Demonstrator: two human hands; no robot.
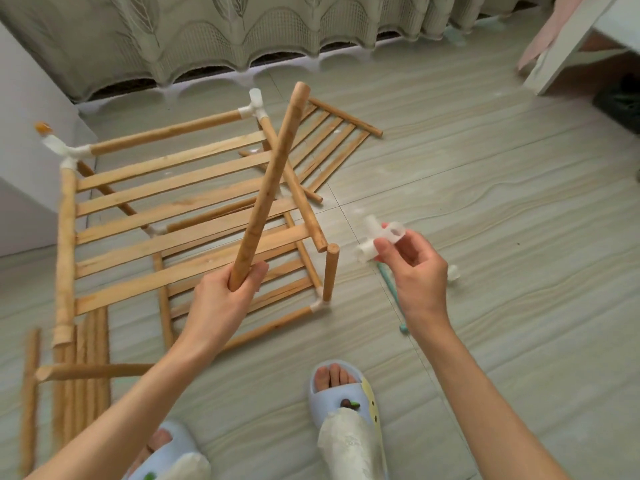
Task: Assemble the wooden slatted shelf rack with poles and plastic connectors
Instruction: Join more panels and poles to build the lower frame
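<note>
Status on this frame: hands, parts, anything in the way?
Left hand grips pole. Right hand pinches connector. Not yet joined. Nothing between them.

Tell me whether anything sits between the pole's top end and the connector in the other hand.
Nothing visible does. The round wooden pole in the left hand and the translucent plastic connector pinched by the right hand are apart in open air.

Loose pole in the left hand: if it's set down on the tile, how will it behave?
The pole looks round and smooth, so it would probably roll on the floor. It seems stiff: straight though the left hand grips only its lower end. Likely light, being slim wood.
</note>
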